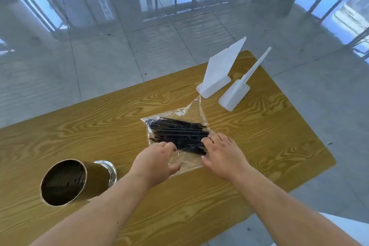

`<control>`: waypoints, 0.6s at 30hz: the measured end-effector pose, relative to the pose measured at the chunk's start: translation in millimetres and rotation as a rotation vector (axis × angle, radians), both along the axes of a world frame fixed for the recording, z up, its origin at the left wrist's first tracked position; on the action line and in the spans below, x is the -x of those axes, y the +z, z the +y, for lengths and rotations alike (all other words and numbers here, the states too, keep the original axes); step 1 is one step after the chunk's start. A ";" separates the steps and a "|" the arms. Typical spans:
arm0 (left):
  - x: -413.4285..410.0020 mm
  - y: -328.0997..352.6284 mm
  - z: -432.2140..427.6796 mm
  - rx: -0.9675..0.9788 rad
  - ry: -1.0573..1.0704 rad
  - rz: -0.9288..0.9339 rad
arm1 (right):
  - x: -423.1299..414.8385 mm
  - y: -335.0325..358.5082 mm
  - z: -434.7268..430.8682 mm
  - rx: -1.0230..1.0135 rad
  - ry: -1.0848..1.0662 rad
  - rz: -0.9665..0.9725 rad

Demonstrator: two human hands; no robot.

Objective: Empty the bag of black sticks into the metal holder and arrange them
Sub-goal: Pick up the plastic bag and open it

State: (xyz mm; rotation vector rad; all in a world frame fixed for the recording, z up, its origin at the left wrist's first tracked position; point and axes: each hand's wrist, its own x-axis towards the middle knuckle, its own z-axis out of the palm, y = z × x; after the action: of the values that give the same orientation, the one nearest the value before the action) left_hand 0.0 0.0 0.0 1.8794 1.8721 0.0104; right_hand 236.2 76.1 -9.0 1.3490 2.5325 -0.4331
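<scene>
Here, a clear bag (179, 138) of black sticks (177, 136) lies flat on a wood-grain counter (99, 126). Both hands, left (157, 163) and right (221, 153), rest on its near edge with fingers spread, gripping nothing. The metal holder (73, 180) stands to the left.

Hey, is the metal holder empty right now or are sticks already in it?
Empty: the metal holder shows only its dark inside, and the black sticks lie in the bag.
</scene>
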 end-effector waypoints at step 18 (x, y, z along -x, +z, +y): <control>-4.1 -16.2 -11.0 -0.036 -0.020 0.080 | -7.0 -6.4 0.0 -0.042 -0.073 0.118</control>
State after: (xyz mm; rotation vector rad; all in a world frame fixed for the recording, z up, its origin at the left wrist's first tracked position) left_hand 4.1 -11.0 -16.2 1.9487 1.9177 -0.0388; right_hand 243.2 76.0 -15.4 1.4768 2.6062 -0.4899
